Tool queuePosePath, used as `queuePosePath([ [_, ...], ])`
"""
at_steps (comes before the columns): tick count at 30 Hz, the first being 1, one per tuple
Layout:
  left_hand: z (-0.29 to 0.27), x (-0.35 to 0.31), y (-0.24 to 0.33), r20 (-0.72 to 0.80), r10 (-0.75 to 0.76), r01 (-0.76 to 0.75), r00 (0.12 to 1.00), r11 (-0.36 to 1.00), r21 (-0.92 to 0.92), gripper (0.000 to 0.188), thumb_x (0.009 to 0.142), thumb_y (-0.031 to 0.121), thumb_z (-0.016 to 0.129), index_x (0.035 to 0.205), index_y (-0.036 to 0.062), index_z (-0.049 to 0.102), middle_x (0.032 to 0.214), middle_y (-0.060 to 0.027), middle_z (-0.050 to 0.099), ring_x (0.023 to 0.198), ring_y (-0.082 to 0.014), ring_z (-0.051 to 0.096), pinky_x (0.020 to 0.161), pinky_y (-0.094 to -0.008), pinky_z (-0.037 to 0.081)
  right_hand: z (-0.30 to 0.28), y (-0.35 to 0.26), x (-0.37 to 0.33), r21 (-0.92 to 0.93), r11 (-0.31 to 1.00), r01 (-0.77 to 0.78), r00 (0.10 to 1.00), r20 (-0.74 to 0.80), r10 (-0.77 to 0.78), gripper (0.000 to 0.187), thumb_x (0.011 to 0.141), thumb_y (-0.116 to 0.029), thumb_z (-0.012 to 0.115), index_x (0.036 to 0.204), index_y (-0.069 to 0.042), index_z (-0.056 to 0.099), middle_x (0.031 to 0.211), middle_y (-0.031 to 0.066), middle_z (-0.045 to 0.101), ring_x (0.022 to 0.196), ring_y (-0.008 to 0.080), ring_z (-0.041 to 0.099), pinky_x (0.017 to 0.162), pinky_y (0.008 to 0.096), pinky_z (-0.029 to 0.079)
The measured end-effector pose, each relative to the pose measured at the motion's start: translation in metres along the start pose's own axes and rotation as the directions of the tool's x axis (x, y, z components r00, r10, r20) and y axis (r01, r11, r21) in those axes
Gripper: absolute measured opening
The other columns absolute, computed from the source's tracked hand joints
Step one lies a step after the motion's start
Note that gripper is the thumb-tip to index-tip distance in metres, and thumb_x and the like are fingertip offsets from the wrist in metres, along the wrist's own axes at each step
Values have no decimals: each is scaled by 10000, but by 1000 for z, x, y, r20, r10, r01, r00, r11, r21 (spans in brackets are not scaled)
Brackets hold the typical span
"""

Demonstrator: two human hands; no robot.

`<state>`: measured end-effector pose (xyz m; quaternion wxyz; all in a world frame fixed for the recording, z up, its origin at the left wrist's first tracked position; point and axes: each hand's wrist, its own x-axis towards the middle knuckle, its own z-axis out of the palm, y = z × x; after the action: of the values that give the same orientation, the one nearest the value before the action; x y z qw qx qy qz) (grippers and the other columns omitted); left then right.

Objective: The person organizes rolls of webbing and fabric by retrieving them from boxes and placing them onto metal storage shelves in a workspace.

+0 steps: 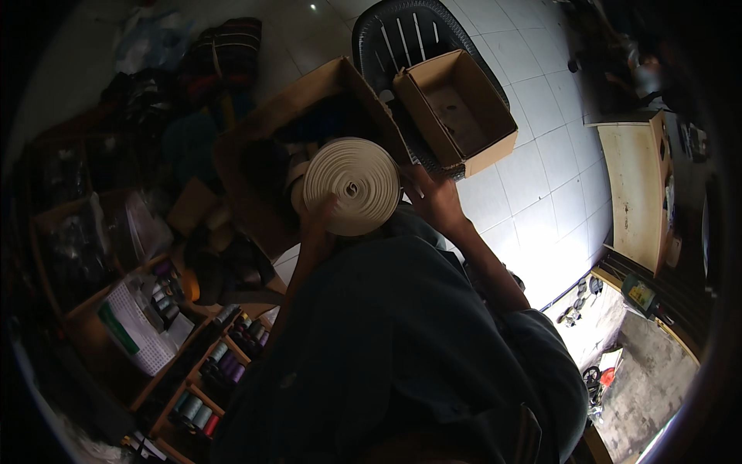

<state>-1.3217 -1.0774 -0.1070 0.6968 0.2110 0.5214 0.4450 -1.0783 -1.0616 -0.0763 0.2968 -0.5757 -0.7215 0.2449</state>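
A thick cream roll of webbing point(363, 174), wound in a flat spiral, is between my two hands above the open large cardboard box point(369, 89). My left hand point(318, 220) grips its lower left side, with the thumb on the coiled face. At the opposite edge, my right hand point(433, 197) holds the roll's rim with bent fingers; part of those fingers is in shadow. Inside the large box, dark contents and another pale rolled piece point(297, 174) show beside the roll, partly covered by it.
A smaller open cardboard box point(491, 155) rests on a black plastic chair point(379, 35) ahead. To the left are wooden compartments with thread spools point(224, 363) and a perforated white sheet point(135, 329). A wooden cabinet point(630, 185) and a worn worktable point(649, 379) stand on the right.
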Motion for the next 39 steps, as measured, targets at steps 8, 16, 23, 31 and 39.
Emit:
queuePosePath([
  [8,34,16,26,253,736,-725,628,436,534,509,901,164,552,1327,-7,332,1288,-171,424,1185,-274,453,998,-400,375,21,-45,40,628,726,-280,922,-35,385,522,869,-76,592,1346,-38,383,1146,192,588,1069,224,578,889,331,466],
  [16,109,23,59,-147,392,-418,908,832,-364,589,941,333,460,1384,7,248,1353,-175,376,1253,-256,402,1053,-383,321,17,-63,78,902,404,-155,918,-20,397,594,862,-147,633,1363,-14,343,1262,163,502,1165,219,488,981,324,395],
  [23,109,37,69,-213,483,-527,849,797,-295,624,942,386,448,1409,54,203,1383,-172,333,1271,-276,373,1068,-405,299,20,-61,92,857,507,-89,926,-116,359,465,951,-243,481,1350,-28,379,1186,177,563,1086,219,539,941,298,401],
  [31,162,21,80,-264,509,-565,819,796,-218,623,932,305,471,1422,67,169,1383,-199,310,1267,-301,368,1057,-424,307,10,-65,85,891,445,-93,922,-92,376,595,883,-129,584,1380,28,298,1229,224,533,1147,256,524,960,327,410],
  [39,128,23,102,29,624,-622,781,773,123,766,794,397,535,1388,20,232,1323,-181,407,1191,-271,453,965,-391,392,-30,-15,89,784,609,117,949,-269,164,562,898,-120,558,1395,-14,317,1324,161,469,1233,222,437,1005,335,357],
])
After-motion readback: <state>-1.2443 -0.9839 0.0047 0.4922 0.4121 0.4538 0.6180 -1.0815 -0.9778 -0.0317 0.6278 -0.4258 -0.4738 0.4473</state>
